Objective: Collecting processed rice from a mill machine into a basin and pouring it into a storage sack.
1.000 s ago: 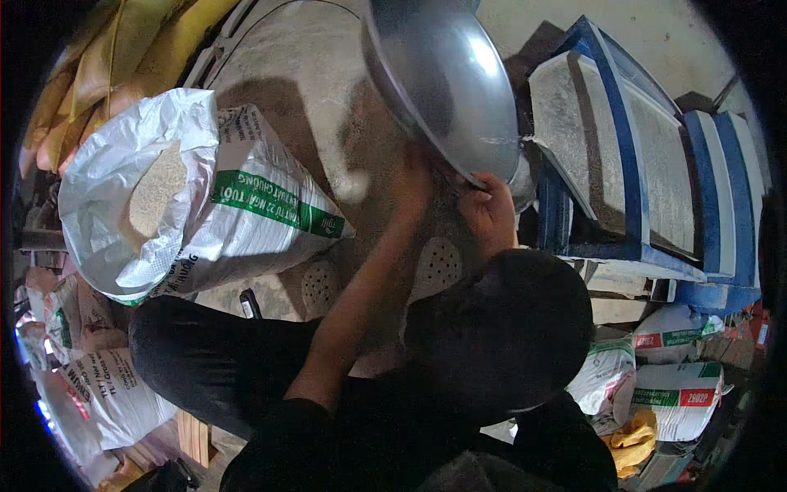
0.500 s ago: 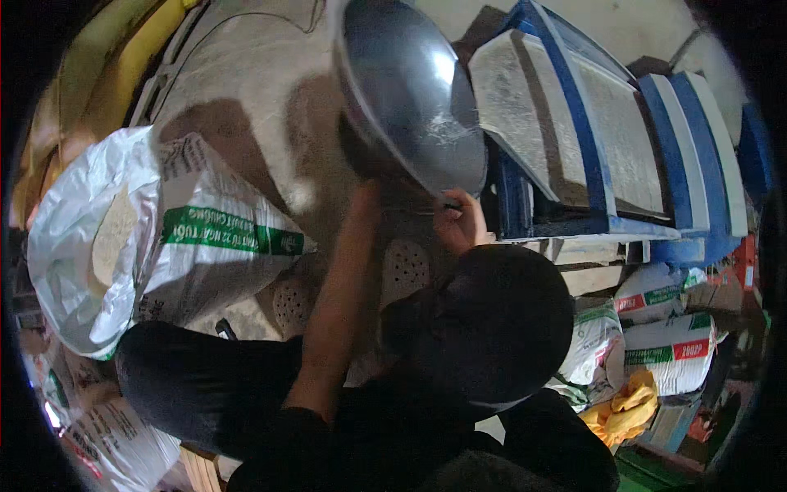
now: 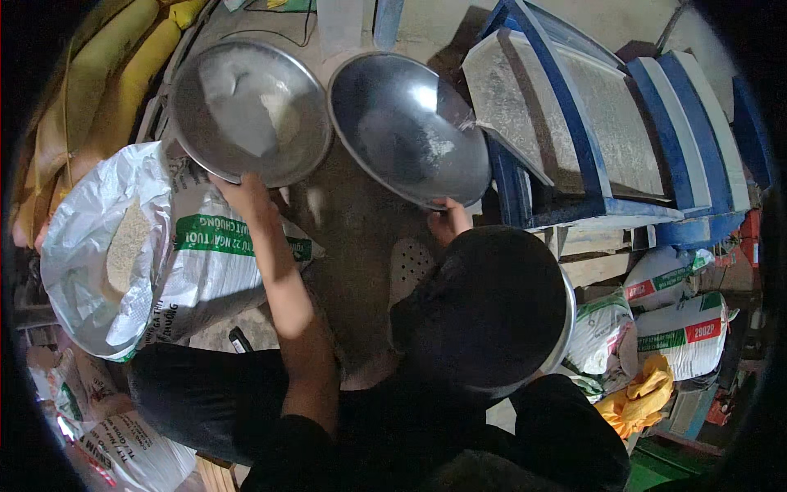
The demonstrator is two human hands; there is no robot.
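Observation:
My left hand (image 3: 246, 197) is closed on the near rim of a shiny metal bowl (image 3: 303, 90), which is tilted so that its inside shows. Light patches lie inside it; whether they are powder or glare I cannot tell. Beside it, a darker metal bowl (image 3: 385, 123) leans with its inside toward me and pale scuffs on its surface. My right hand (image 3: 451, 221) grips this bowl's lower rim, its forearm hidden behind a large rounded black shape (image 3: 492, 303). An open white sack (image 3: 65, 271) with pale grainy stuff (image 3: 127, 250) inside stands left of my left forearm.
A blue-framed machine with worn grey panels (image 3: 574, 123) stands at the right. Filled yellow sacks (image 3: 98, 82) lie far left. White printed sacks (image 3: 680, 336) and an orange cloth (image 3: 639, 398) are at the lower right. Another metal rim (image 3: 568, 320) shows beside the black shape.
My left hand has moved left and up, and a second bowl now shows apart from the dark one. The dark bowl has come down slightly; my right hand stays at its rim.

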